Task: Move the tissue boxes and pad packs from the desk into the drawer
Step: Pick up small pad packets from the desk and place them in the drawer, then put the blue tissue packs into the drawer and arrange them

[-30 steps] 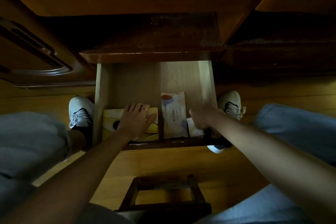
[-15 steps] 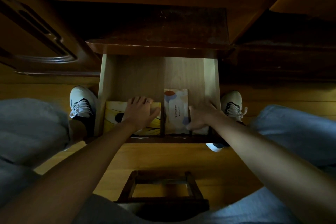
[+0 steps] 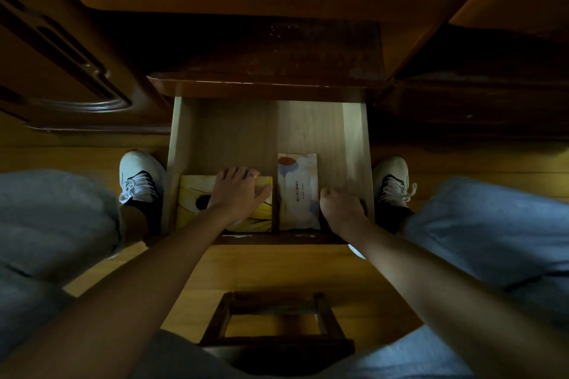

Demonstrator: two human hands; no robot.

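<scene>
The drawer (image 3: 354, 138) stands pulled out under the dark wooden desk (image 3: 264, 49). At its near left lies a yellow tissue box (image 3: 191, 194); the left hand (image 3: 237, 194) rests flat on top of it, fingers straight and spread, a ring on one finger. Just to the right lies a pale pad pack (image 3: 297, 194) with orange and blue shapes, lengthwise. The right hand (image 3: 341, 209) sits in the near right corner beside that pack, fingers curled downward — what they close on, if anything, is hidden. White sneakers (image 3: 140, 178) flank the drawer on the wooden floor (image 3: 277, 268), and a dark stool (image 3: 274, 317) stands below.
</scene>
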